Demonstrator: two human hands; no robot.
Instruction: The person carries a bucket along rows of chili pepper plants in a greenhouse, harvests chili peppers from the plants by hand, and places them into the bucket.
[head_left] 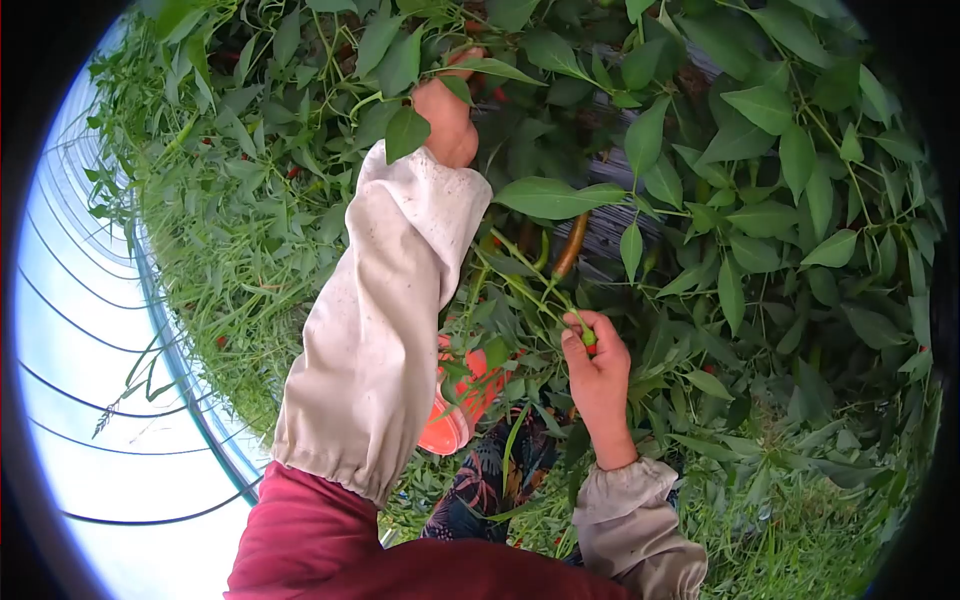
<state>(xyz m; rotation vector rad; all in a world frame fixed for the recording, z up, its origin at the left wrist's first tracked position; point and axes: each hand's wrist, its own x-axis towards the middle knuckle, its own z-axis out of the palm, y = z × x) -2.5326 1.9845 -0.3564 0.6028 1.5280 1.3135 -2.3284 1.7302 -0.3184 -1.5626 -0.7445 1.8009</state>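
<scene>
Among the pepper plant's leaves at the top, my left hand reaches in, its fingers mostly hidden by foliage. Bits of red show just beside it, too small to make out. Lower and to the right, my right hand is closed on a red pepper with a green stem, pinched between thumb and fingers. A brownish-orange pepper hangs just above my right hand, close to green stems.
Dense pepper foliage fills the right side. Dark plastic sheet shows between the leaves. An orange shoe and patterned trousers are below. Grass and a ribbed translucent wall lie on the left.
</scene>
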